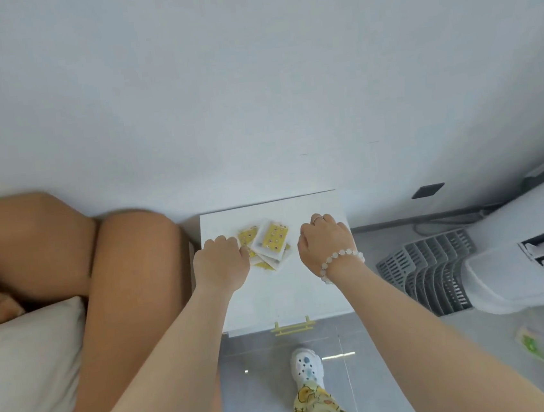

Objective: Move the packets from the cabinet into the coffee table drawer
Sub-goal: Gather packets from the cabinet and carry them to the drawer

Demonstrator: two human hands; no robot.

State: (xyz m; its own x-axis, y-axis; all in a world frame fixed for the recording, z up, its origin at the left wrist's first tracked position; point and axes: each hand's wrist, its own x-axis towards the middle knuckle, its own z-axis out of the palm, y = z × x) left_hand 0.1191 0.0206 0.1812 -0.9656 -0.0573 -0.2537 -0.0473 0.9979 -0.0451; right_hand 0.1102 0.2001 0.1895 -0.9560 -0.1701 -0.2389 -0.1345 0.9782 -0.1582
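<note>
Flanking hands (221, 264) (326, 243), packets (269, 243) heaped atop cabinet (306, 289)

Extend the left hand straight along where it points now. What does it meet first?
The packets: the fanned pile on the cabinet top lies just beyond the curled fingers of the left hand. They may touch already; depth is unclear.

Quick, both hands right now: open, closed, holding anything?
Left hand: fingers curled at the edge of the packets; whether it grips them cannot be told.
Right hand: curled shut, apart from the packets, holding nothing visible.
</note>
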